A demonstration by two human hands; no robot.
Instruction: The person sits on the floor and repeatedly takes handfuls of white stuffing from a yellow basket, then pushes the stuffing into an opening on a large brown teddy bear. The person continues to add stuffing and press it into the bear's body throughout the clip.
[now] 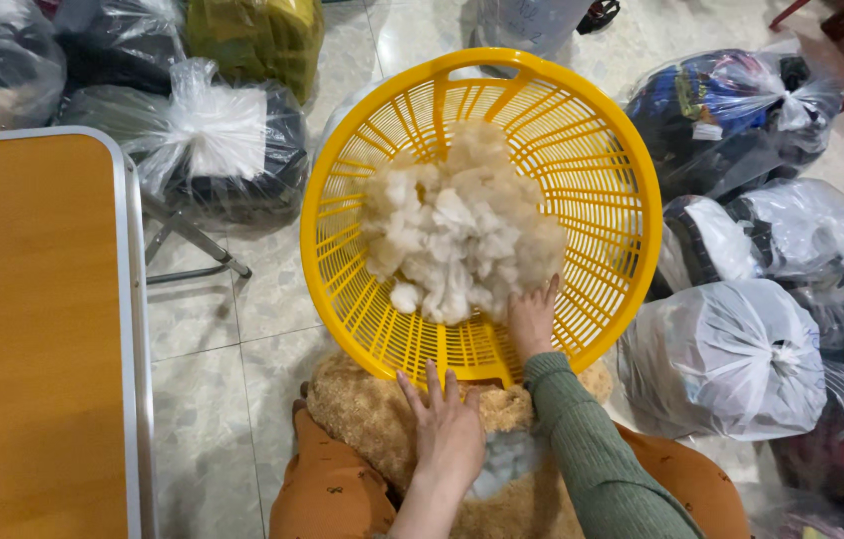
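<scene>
Right hand (532,317) reaches into the yellow basket (622,150), fingers closing on the white stuffing (457,225) just ahead; grip not confirmed. Left hand (447,429) lies open and flat on the plush toy (362,419) in the lap. Basket pile is large; most stuffing looks not yet moved.

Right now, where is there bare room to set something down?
The orange tabletop at left is bare. Bare floor tiles lie between the table and the yellow basket. The right side is crowded with tied plastic bags; more bags sit behind the table.
</scene>
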